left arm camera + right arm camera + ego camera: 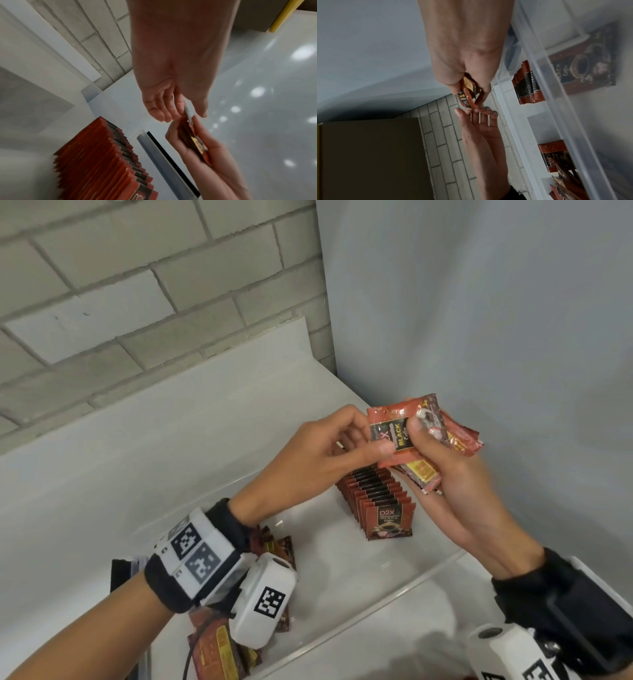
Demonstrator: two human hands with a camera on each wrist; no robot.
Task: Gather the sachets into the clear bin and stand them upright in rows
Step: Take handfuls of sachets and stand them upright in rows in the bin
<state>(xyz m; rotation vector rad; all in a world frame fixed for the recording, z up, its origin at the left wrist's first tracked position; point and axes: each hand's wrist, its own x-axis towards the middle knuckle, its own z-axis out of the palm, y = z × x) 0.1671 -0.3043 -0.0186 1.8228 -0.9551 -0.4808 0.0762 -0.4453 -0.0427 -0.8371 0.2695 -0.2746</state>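
Pulling one coffee sachet from the stack, above the clear bin.

My right hand [442,470] grips a fanned bundle of sachets [445,436]; my left hand [322,453] pinches the front coffee sachet [390,436] between thumb and fingers. The upright row [376,501] stands directly below in the clear bin [394,594], faces toward me, so my left hand is nearer its end.

We saw a white counter [102,474] running along a pale brick wall [102,285] into a corner. On it stood the clear bin [428,577], its rim close to the counter's near side. A dark flat object [125,571] lay on the counter just left of the bin, mostly hidden.
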